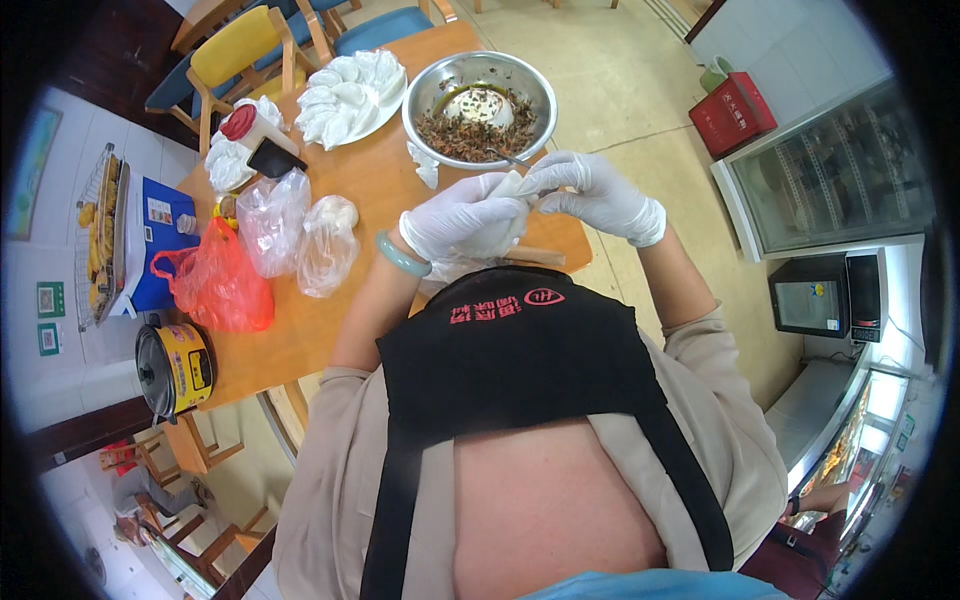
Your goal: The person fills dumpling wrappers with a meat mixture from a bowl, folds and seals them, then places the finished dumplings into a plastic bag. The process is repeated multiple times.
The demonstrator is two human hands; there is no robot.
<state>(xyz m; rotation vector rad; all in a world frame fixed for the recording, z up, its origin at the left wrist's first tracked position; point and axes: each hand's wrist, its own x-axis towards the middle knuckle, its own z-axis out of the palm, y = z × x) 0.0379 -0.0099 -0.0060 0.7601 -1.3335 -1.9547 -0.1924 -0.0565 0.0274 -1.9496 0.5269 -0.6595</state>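
Note:
Both hands wear thin white disposable gloves and meet just in front of the bowl. My left hand cups a pale dough dumpling from the left, its fingers partly hiding it. From the other side, the fingertips of my right hand pinch the upper edge of that dough. Beyond them stands a stainless steel bowl of chopped brown filling, with a metal utensil handle leaning over its near rim. Below the hands, a wooden rolling pin is partly covered by the apron.
A plate of shaped dumplings sits left of the bowl. On the wooden table are a red-lidded jar, a phone, clear plastic bags, a red bag and a yellow electric cooker. Chairs stand beyond.

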